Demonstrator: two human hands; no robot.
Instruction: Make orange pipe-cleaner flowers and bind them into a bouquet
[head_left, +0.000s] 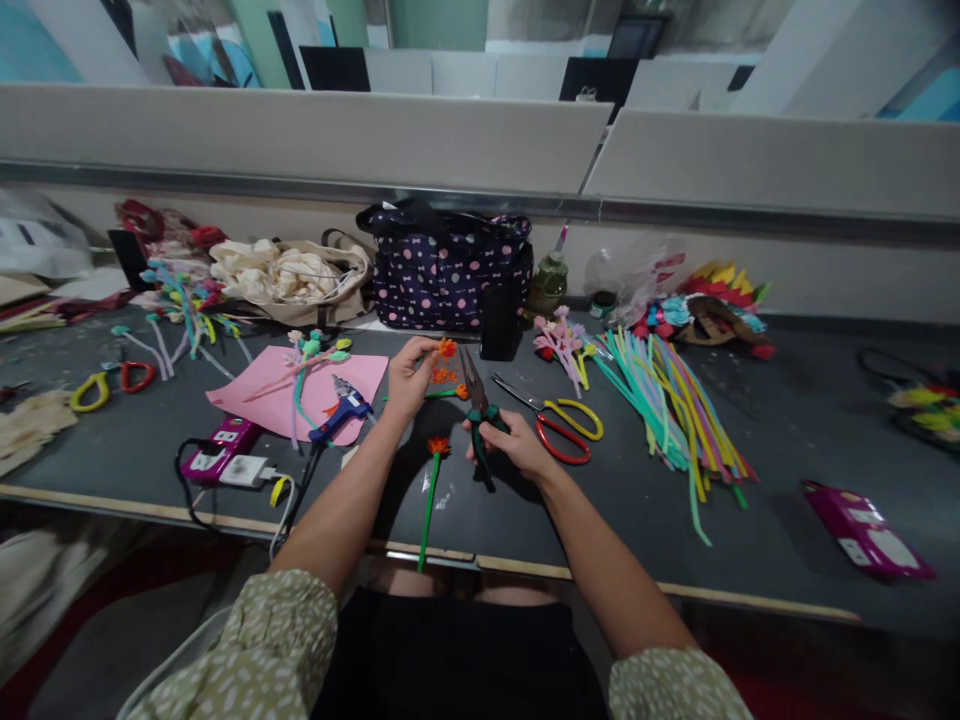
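Observation:
Between the fingertips of my left hand is a small orange pipe-cleaner flower. My right hand is wrapped round the green handles of a pair of long-nose pliers, whose jaws point up and away, close to the right of that flower. Under the hands lie orange scraps and a second orange flower on a green stem. Nearer to me, a third flower lies with its green stem reaching past the table edge. Red-and-yellow-handled scissors rest right of the pliers.
On the left are a pink sheet, a blue glue gun and a purple power strip with cables. Colourful pipe cleaners spread out on the right. A polka-dot bag and a dark phone stand at the back.

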